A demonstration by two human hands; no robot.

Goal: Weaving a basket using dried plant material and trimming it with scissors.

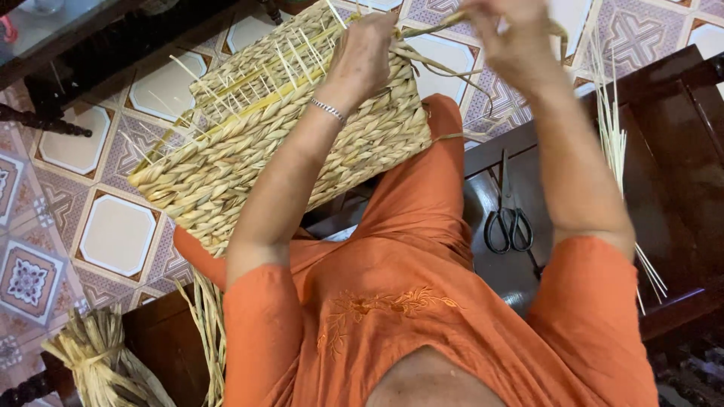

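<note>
A half-woven straw basket (249, 143) rests on my lap, tilted, with thin pale sticks poking out of its top side. My left hand (367, 53) presses on the basket's upper right corner, a silver bracelet at the wrist. My right hand (513, 38) is raised near the top edge of the view and pinches a twisted straw strand (430, 29) that runs back to the basket. I wear an orange top and orange trousers.
Black scissors (509, 218) lie on the dark wooden bench (679, 128) to my right. Thin pale sticks (612, 128) lean across the bench. A bundle of raw straw (102, 365) sits at the lower left. The floor is patterned tile (113, 234).
</note>
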